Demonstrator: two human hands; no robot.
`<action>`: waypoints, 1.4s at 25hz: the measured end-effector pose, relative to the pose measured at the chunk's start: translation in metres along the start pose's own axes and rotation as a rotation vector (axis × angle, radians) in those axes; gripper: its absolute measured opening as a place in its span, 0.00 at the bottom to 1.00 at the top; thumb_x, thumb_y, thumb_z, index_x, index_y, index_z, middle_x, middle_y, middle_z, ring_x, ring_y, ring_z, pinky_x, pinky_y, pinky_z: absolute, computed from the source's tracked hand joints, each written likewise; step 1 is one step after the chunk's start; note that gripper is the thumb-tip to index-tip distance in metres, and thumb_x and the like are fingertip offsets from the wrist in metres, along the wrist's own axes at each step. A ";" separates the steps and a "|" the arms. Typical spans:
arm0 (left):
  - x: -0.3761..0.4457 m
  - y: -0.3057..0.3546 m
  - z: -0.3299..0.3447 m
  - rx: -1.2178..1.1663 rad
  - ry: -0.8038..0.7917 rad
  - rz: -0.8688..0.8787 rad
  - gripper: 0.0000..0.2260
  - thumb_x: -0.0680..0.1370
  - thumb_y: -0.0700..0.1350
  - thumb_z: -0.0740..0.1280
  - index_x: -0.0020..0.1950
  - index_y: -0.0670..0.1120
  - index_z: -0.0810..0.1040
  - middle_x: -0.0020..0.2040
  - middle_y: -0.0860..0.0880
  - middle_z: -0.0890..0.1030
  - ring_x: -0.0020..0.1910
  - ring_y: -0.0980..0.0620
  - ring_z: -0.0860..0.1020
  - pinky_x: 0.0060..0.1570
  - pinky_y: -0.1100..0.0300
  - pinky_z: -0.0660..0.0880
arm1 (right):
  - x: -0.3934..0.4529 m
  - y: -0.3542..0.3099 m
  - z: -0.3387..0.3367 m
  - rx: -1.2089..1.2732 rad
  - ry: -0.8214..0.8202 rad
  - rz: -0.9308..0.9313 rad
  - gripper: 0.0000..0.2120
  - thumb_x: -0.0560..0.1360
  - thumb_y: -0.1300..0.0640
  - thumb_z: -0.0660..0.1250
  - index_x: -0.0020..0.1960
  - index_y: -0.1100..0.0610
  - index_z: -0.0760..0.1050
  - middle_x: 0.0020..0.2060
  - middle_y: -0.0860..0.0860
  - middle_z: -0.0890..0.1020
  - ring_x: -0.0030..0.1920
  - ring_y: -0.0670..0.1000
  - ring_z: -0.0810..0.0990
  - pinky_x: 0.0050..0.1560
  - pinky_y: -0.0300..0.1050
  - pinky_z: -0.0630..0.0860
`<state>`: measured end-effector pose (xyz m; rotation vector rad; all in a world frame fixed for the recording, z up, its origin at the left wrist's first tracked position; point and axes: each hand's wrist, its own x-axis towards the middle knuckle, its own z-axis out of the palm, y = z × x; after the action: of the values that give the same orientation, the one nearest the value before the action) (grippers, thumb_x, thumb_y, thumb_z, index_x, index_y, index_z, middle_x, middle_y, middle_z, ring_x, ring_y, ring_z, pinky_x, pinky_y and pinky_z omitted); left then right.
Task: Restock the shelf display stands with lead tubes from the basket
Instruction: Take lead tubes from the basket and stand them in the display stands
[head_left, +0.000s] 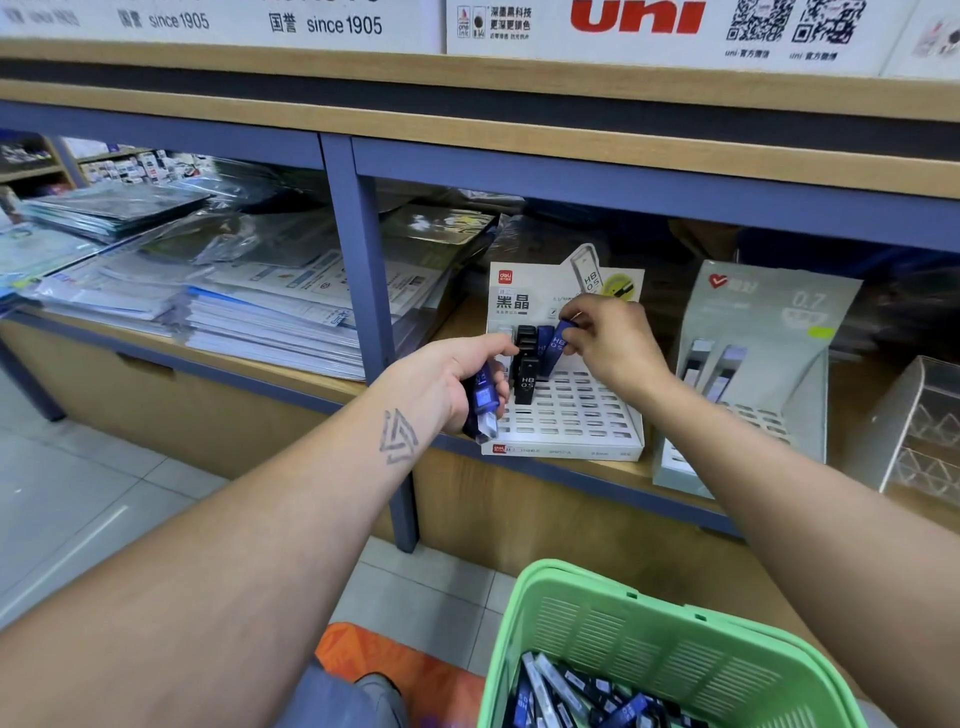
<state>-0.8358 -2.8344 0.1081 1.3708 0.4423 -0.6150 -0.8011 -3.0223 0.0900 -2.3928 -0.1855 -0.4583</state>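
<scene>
A white slotted display stand (571, 415) sits on the lower shelf, with several black and blue lead tubes (525, 382) standing in its back-left slots. My right hand (610, 340) pinches a blue lead tube (557, 345), tilted over the stand's back rows. My left hand (460, 379), just left of the stand, grips a small bundle of blue lead tubes (483, 402). A green basket (597, 618) at the bottom right holds several more loose tubes (582, 699).
A second grey-green display stand (769, 332) with a few tubes stands to the right, then a clear acrylic holder (919, 431). A blue shelf post (371, 312) rises left of the stand. Stacked plastic-wrapped folders (234, 291) fill the left shelf bay.
</scene>
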 end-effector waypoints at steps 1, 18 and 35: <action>0.002 0.001 -0.001 -0.005 0.005 0.002 0.16 0.76 0.45 0.70 0.31 0.45 0.70 0.25 0.50 0.71 0.22 0.55 0.69 0.25 0.66 0.69 | 0.002 0.002 0.002 -0.029 0.001 -0.013 0.09 0.78 0.65 0.68 0.55 0.54 0.79 0.46 0.54 0.83 0.43 0.51 0.84 0.50 0.52 0.83; 0.008 0.002 -0.001 0.002 0.014 -0.002 0.16 0.77 0.45 0.71 0.32 0.46 0.71 0.25 0.50 0.72 0.24 0.55 0.70 0.26 0.66 0.70 | 0.009 0.008 0.017 -0.255 -0.047 -0.083 0.12 0.79 0.62 0.66 0.59 0.55 0.83 0.56 0.53 0.80 0.58 0.56 0.77 0.58 0.53 0.78; 0.001 -0.002 0.027 -0.043 0.015 0.123 0.18 0.78 0.58 0.68 0.38 0.44 0.74 0.25 0.48 0.73 0.17 0.53 0.70 0.21 0.67 0.68 | -0.066 -0.059 -0.028 0.744 -0.315 0.390 0.09 0.74 0.68 0.68 0.53 0.62 0.82 0.33 0.56 0.81 0.28 0.49 0.76 0.31 0.40 0.72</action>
<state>-0.8381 -2.8611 0.1104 1.3515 0.3780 -0.4926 -0.8848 -2.9967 0.1210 -1.6878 -0.0147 0.1617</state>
